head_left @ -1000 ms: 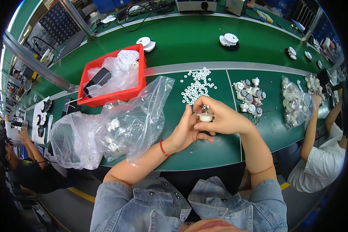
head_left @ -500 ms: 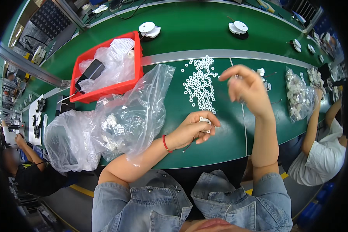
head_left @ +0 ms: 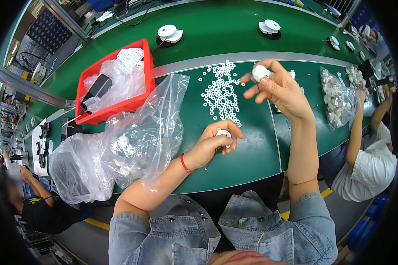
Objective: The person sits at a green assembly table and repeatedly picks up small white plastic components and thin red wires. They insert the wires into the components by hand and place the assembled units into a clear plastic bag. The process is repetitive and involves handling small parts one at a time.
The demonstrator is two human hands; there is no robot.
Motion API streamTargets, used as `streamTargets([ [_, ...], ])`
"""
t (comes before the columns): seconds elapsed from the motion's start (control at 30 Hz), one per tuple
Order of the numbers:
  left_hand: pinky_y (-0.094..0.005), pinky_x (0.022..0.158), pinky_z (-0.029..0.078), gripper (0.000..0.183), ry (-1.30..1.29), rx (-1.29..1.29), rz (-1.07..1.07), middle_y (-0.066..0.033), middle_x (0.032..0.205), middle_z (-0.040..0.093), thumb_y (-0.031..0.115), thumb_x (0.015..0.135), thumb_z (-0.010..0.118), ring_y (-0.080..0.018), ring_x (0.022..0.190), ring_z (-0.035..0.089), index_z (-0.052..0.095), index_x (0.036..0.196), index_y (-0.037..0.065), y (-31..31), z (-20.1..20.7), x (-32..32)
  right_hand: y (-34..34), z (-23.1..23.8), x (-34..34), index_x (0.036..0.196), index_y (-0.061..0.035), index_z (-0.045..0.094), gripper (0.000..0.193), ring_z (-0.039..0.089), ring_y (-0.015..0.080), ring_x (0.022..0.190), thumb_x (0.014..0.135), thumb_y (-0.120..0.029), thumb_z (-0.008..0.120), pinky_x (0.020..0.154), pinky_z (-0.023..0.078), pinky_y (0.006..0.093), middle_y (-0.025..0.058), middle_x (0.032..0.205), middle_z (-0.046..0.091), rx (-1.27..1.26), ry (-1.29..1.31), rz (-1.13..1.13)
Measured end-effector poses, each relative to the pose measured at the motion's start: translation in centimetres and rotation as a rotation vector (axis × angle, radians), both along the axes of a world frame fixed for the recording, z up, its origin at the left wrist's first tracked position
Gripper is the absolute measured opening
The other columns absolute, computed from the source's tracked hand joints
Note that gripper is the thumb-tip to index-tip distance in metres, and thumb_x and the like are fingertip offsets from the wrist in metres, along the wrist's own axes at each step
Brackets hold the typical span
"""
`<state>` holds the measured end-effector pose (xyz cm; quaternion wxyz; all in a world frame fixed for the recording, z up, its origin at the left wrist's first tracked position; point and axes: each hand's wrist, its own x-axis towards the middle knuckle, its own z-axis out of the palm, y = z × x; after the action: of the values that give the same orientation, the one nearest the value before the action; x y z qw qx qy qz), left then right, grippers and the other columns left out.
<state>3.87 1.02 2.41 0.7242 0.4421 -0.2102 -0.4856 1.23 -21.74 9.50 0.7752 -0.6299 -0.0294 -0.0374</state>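
Note:
My left hand [head_left: 213,140] is closed round a flat white round part with small ears [head_left: 223,132], the thumb pressed on its face. A thin dark wire [head_left: 209,164] hangs below that hand. Raised over the table, my right hand [head_left: 284,92] grips a white round cap-like piece [head_left: 260,73] between thumb and fingers, its other fingers bent loosely. Between and beyond my hands, many small white rings [head_left: 220,98] lie scattered on the green table. A few white parts with wires lie partly hidden behind my right hand.
At left stand a red bin [head_left: 112,115] holding plastic and a black adapter [head_left: 99,86], and clear bags of white parts [head_left: 137,141]. White spool-like assemblies [head_left: 169,34] sit on the green belt [head_left: 216,33]. A bag of parts [head_left: 338,97] lies right, near a co-worker's arm [head_left: 354,128].
My right hand, blurred before, has turned and now shows the white cap-like piece in its fingers. My left hand keeps its part. The whole view has shifted slightly.

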Motion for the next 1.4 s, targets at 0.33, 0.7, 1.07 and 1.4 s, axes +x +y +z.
streamTargets([
  [0.33,-0.0232,0.049,0.037,0.023,0.011,-0.072,0.052,-0.0082,0.074,0.056,0.005,0.078,0.05,-0.0098,0.059,0.047,0.057,0.1,-0.001,0.1,-0.3,0.4,1.2,-0.8,0.1,0.107,0.0007,0.052,0.034,0.065,0.0119,0.072,0.08,-0.007,0.073,0.045,0.047,0.0188,0.0135,0.102,0.065,-0.164,0.05,0.173],
  [0.7,-0.0206,0.047,0.034,0.024,0.076,-0.044,-0.055,-0.0051,0.073,0.054,0.013,0.09,0.052,-0.0077,0.054,0.045,0.054,0.109,-0.001,0.0,0.2,0.0,2.4,-1.4,0.3,0.106,-0.0012,0.053,0.037,0.059,0.0071,0.076,0.079,-0.008,0.077,0.064,0.046,0.02,0.0039,0.088,0.061,-0.178,0.021,0.1],
  [1.07,-0.0206,0.047,0.034,0.025,0.051,-0.045,-0.065,-0.0047,0.073,0.054,0.013,0.089,0.053,-0.0072,0.056,0.046,0.054,0.109,-0.002,0.1,0.1,0.0,2.4,-1.7,0.4,0.108,-0.0035,0.062,0.04,0.055,0.0108,0.086,0.073,-0.009,0.079,0.075,0.043,0.0261,0.0006,0.091,0.06,-0.46,-0.325,-0.006],
  [1.4,-0.0187,0.048,0.035,0.026,-0.04,-0.006,-0.13,-0.0036,0.074,0.055,0.013,0.089,0.056,-0.0059,0.058,0.047,0.055,0.111,-0.001,-0.1,-0.1,-0.2,0.4,-2.6,2.1,0.105,-0.0023,0.053,0.041,0.036,0.0078,0.059,0.102,-0.042,0.042,0.056,0.032,0.0239,-0.0002,0.077,0.041,0.343,0.05,-0.165],
])
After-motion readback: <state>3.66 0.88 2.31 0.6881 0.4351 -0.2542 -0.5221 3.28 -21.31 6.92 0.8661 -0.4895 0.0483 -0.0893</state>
